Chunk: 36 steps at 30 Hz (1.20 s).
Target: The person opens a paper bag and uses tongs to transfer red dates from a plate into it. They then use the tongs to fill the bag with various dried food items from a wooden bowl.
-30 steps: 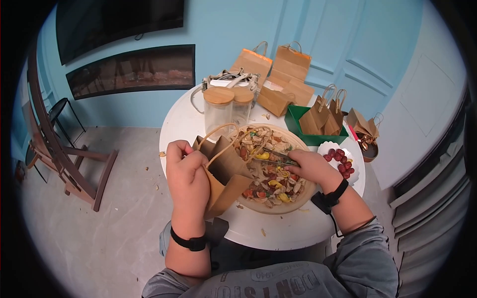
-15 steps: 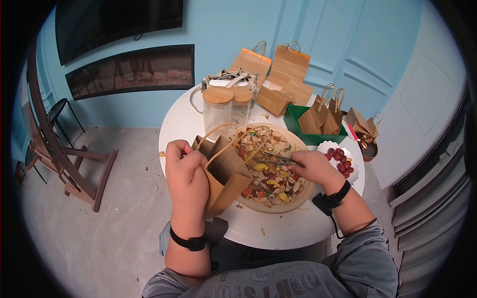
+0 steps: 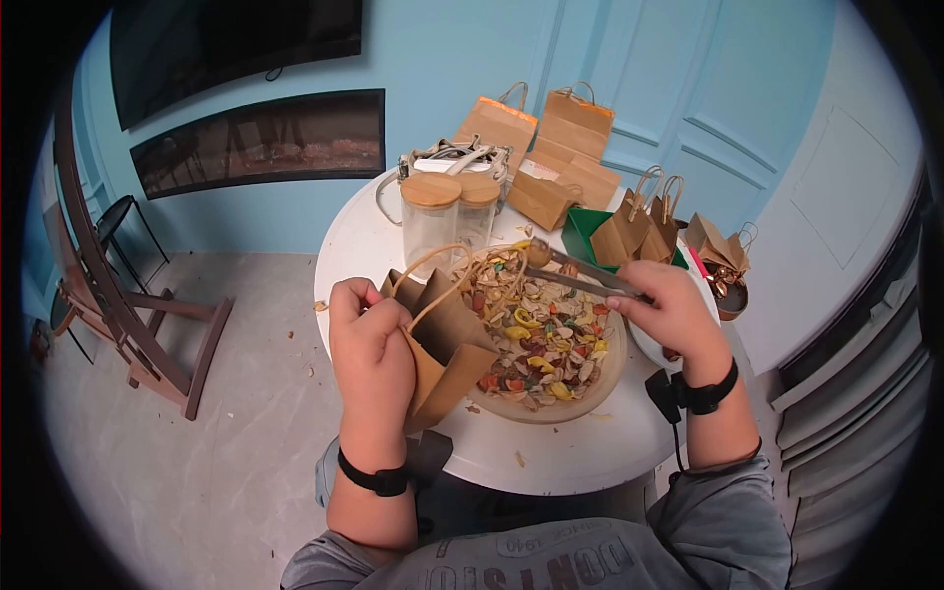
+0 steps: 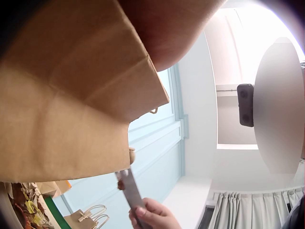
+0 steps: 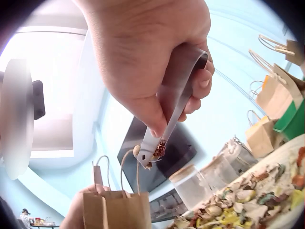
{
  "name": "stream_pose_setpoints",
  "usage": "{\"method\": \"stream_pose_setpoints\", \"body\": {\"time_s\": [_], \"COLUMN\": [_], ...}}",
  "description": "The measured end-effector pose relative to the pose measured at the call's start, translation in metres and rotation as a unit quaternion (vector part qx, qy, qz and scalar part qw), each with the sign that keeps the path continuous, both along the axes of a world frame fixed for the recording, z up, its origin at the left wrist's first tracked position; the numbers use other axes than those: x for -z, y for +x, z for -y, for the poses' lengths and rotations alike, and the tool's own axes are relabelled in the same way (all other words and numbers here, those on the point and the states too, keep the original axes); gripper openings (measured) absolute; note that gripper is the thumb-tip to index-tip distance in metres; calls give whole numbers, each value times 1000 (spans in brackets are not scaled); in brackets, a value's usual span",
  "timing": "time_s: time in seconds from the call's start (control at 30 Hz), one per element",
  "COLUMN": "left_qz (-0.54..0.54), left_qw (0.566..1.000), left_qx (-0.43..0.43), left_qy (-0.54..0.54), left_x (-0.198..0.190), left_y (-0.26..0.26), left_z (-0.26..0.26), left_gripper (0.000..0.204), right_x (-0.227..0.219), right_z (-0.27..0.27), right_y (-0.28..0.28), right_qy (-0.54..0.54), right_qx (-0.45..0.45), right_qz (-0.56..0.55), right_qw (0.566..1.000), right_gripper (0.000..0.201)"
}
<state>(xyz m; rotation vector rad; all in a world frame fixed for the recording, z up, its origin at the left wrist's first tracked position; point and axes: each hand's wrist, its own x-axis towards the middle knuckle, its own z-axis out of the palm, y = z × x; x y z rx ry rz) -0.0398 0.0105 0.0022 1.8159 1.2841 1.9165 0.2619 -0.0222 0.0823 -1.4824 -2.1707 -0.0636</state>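
Observation:
My left hand (image 3: 372, 344) grips the upper edge of a small brown paper bag (image 3: 447, 385), held open and tilted at the near left of a round tray (image 3: 616, 379). Dried petals and leaves (image 3: 551, 359) in tan, yellow, red and green fill the tray. Above its far right side, my right hand (image 3: 678, 313) pinches metal tongs (image 3: 600, 273) pointing left. A small round tan piece (image 5: 137, 150) and dark red dried bits (image 5: 159, 150) sit at the tongs' tips. In the left wrist view, the bag wall covers much of the scene.
Two glass jars (image 3: 430, 226) with wooden lids stand behind the tray. A green box (image 3: 580, 228) with small paper bags is at the back right, larger paper bags (image 3: 575, 133) behind. My right hand partly covers a white plate (image 3: 644, 344). Scraps lie on the white table (image 3: 521, 472).
My right hand has lifted the tongs out of the petals and moved them up and to the right, with pieces at the tips. The left hand and bag stay in place.

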Motion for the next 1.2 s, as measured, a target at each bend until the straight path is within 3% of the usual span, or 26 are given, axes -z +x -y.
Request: {"method": "stream_pose_setpoints", "body": {"time_s": [0.17, 0.33, 0.67, 0.93, 1.07, 1.2], "left_qz": [-10, -15, -22, 5, -21, -9], "left_qw": [1000, 1000, 999, 999, 999, 1000], "left_qx": [-3, -7, -26, -44, -35, -23], "left_qy": [15, 11, -4, -5, 1, 12], "left_x": [0, 1, 3, -1, 0, -1], "left_y": [1, 3, -5, -4, -4, 4], "left_z": [0, -1, -5, -2, 1, 4], "left_gripper": [11, 9, 8, 11, 9, 9], "right_x": [-29, -30, -31, -25, -39, -34], "right_z": [14, 11, 9, 28, 41, 39], "right_y": [-23, -49, -41, -14, -20, -46], "right_qy": [2, 52, 56, 36, 84, 29], "right_qx": [-19, -114, -45, 45, 32, -34], "right_qz": [-11, 57, 54, -64, -25, 11], "right_qw": [1000, 991, 996, 996, 996, 999], "right_gripper": [26, 24, 26, 26, 26, 26]}}
